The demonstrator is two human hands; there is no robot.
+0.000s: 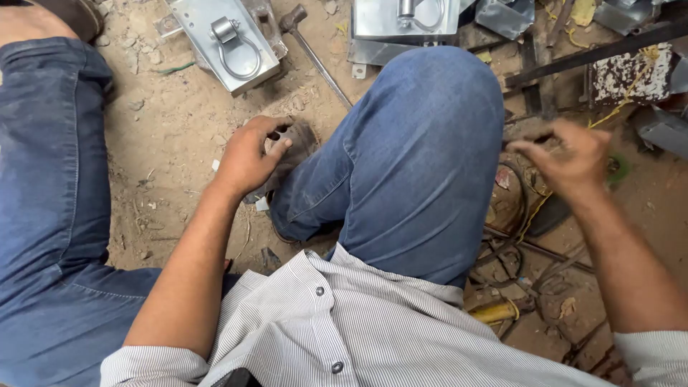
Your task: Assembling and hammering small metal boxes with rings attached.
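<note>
Dusty brown shoe (294, 147) on the dirt floor (172, 136) is gripped at its toe by the left hand (247, 158), steadying the crouch, while the right hand (570, 154) hovers with fingers pinched together, contents too blurred to tell.

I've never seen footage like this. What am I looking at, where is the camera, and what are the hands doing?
There is no machine here. The one picture comes from a camera worn on a person's head, looking down at their own body as they sit on dirt ground. You see a striped shirt and jeans, with the right knee raised in the middle.

The left hand rests on a worn shoe by the knee. The right hand hovers over scrap and wires, fingers pinched together; it is blurred, so I cannot tell whether it holds anything.

Ahead lie two shiny metal plates with ring handles and a hammer between them.
</note>
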